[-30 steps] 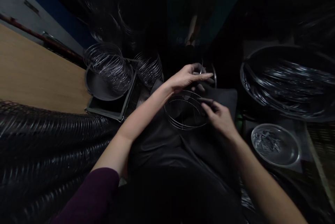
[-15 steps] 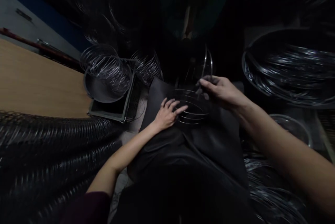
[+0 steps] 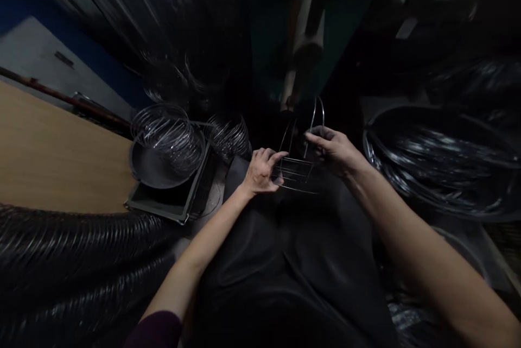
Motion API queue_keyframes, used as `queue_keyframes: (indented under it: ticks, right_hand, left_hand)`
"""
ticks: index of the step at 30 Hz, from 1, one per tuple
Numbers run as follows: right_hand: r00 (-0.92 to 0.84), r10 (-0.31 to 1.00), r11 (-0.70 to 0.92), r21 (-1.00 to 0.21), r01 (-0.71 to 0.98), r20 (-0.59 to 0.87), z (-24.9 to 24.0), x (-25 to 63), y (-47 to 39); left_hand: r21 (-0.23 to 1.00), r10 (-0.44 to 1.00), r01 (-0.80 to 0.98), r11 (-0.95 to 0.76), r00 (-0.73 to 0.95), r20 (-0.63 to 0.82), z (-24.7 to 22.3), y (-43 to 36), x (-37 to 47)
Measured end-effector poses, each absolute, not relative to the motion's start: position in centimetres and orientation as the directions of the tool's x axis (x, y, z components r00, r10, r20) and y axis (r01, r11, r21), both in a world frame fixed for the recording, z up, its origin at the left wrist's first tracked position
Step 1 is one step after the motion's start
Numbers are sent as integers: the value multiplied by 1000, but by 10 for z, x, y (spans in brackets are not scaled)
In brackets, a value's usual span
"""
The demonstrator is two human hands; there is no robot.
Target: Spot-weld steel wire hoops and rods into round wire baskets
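Note:
In the middle, my left hand (image 3: 260, 171) is closed around the near edge of several thin metal wire rings (image 3: 299, 161), held nearly edge-on above my dark apron (image 3: 260, 234). Its thumb and fingertips curl about the wires. To the right, my right hand (image 3: 331, 147) pinches a bent metal wire hoop (image 3: 318, 109), whose curved end stands up above the fingers. Dim light hides how the wires meet between the hands. A pale rod-like machine part (image 3: 310, 27) points down just beyond the hands.
On the left, a round basin (image 3: 150, 169) with coiled wire rings (image 3: 165, 131) rests on an open crate (image 3: 163, 208). Another wire bundle (image 3: 230, 136) stands beside it. Long rows of dark rings (image 3: 81, 245) lie lower left. A large tub (image 3: 372, 152) of shiny wire is at right.
My left hand has gone from spread fingers over the rings to gripping them, and the rings have tilted edge-on. My right hand still holds the hoop. The view has tipped upward.

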State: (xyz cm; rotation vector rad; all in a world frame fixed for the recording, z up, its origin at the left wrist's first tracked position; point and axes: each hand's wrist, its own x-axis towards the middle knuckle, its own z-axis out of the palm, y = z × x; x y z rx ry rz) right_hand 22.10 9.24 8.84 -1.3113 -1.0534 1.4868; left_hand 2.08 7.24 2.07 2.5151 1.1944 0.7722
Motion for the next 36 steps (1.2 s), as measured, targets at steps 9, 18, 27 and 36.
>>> queue_keyframes:
  ticks: [9, 18, 27, 36]
  right_hand:
    - [-96, 927, -373, -914, -158, -362, 114, 215, 143]
    - [-75, 945, -325, -936, -133, -317, 122, 210, 180]
    - [-33, 950, -311, -937, -158, -310, 120, 207, 198]
    - [-23, 953, -303, -939, -165, -303, 112, 211, 211]
  left_hand:
    - [491, 731, 549, -677, 423, 535, 44, 124, 24]
    - [575, 761, 509, -641, 328, 560, 47, 155, 29]
    - [559, 750, 516, -650, 312, 584, 53, 172, 29]
    - [567, 745, 498, -656, 304, 594, 57, 184, 29]
